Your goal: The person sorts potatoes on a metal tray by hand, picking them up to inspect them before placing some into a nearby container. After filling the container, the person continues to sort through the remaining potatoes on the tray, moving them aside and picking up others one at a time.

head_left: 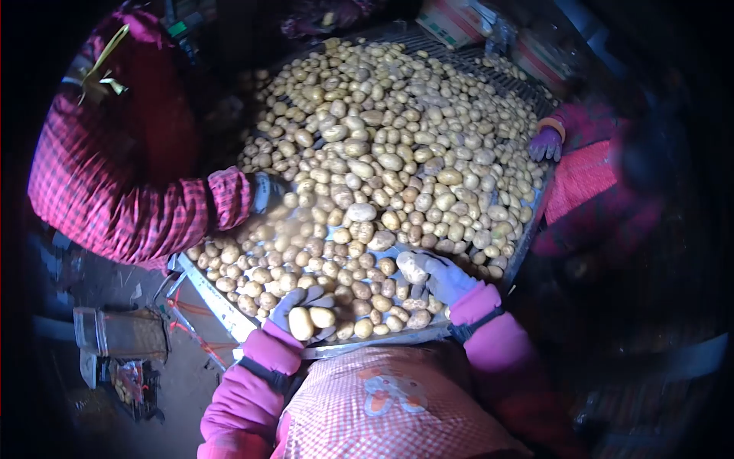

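Note:
Many potatoes (390, 162) cover a large metal sorting table (222, 302). At the near edge, my left hand (294, 306) in a grey glove is closed around two pale potatoes (301, 324), palm turned up. To its right, my right hand (440, 277), also gloved, grips one potato (413, 268) above the pile. Both of my sleeves are pink with dark bands at the wrists. Smaller brownish potatoes (375, 289) lie between my hands.
A co-worker in a checked sleeve (130, 206) reaches over the pile from the left. Another person's purple-gloved hand (546, 144) rests at the right edge. Cartons (453, 19) stand at the back. A crate-like container (122, 334) sits on the floor at left.

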A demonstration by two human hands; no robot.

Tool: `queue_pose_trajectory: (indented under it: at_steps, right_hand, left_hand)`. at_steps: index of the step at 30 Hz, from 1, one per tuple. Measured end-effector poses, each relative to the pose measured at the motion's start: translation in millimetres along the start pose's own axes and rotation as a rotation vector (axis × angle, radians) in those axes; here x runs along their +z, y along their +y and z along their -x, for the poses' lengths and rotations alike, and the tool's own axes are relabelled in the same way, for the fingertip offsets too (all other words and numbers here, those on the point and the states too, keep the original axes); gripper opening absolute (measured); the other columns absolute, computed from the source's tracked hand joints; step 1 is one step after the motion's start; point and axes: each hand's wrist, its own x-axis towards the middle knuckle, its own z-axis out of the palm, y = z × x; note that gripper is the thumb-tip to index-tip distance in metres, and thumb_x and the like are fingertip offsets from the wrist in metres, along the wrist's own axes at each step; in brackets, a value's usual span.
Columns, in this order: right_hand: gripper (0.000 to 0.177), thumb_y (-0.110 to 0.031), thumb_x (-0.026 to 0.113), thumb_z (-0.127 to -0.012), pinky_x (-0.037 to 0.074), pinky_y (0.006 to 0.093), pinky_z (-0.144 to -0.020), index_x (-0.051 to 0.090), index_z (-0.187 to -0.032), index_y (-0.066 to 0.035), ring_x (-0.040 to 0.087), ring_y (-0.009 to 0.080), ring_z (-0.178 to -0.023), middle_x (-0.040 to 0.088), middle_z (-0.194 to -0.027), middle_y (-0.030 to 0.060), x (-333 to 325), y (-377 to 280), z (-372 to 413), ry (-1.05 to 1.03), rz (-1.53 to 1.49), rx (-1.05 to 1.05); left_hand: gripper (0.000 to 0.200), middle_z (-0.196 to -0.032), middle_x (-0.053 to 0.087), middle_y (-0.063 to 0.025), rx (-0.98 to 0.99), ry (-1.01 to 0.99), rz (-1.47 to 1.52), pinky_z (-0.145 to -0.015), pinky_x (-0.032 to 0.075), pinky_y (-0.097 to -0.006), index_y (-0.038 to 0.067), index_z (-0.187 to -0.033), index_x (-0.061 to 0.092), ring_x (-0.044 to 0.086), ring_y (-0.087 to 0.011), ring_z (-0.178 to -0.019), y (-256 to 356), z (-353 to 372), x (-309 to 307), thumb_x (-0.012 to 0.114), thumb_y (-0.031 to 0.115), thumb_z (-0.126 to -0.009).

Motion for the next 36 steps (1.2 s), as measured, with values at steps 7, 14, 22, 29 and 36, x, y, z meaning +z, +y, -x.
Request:
queue_pose_trajectory:
  at_steps: [7,14,22,29,36]
  right_hand:
    - [0.042,-0.032,0.042,-0.099,0.047,0.0265,-0.065,0.051,-0.132,-0.007,0.061,0.0160,-0.082,0.064,-0.107,0.0051,52,4,-14,-0.053,-0.029,-0.013]
    - [0.040,-0.013,0.047,-0.099,0.049,0.0311,-0.093,0.046,-0.138,-0.004,0.051,0.0160,-0.119,0.049,-0.133,0.0077,72,-3,-12,-0.081,0.057,-0.092]
    - [0.043,-0.019,0.066,-0.090,0.048,0.0245,-0.086,0.053,-0.129,-0.003,0.057,0.0093,-0.098,0.062,-0.104,0.0017,73,-7,6,-0.007,0.321,0.088]
    - [0.033,-0.020,0.058,-0.093,0.051,0.0274,-0.072,0.057,-0.122,-0.004,0.064,0.0160,-0.086,0.067,-0.097,0.0100,-140,111,126,0.764,-0.180,-0.410]
    - [0.033,-0.022,0.058,-0.093,0.051,0.0320,-0.081,0.059,-0.120,-0.002,0.064,0.0225,-0.094,0.065,-0.104,0.0128,-223,178,168,1.269,0.942,-0.239]
  left_hand:
    - [0.054,-0.126,0.059,-0.0161,0.030,-0.152,-0.141,-0.087,0.048,-0.0547,0.011,-0.133,0.050,0.059,-0.0356,-0.110,-19,-11,75,0.036,0.050,-0.098]
    - [0.062,-0.135,0.053,-0.0134,0.163,-0.099,-0.504,-0.093,0.047,-0.0520,0.011,-0.141,0.040,0.053,-0.0323,-0.120,-28,-11,100,0.035,0.055,-0.097]
    - [0.069,-0.131,0.054,-0.0187,-0.045,-0.197,-0.473,-0.096,0.050,-0.0477,0.004,-0.143,0.036,0.058,-0.0373,-0.113,-44,-36,93,0.052,0.048,-0.091]
    - [0.040,-0.113,0.060,-0.0126,-0.056,-0.030,-0.124,-0.066,0.055,-0.0420,0.010,-0.122,0.054,0.058,-0.0286,-0.097,-11,-31,59,0.055,0.038,-0.093]
    - [0.037,-0.102,0.063,-0.0160,-0.187,-0.208,-0.074,-0.059,0.056,-0.0353,0.007,-0.120,0.055,0.062,-0.0287,-0.076,4,-12,26,0.060,0.029,-0.091]
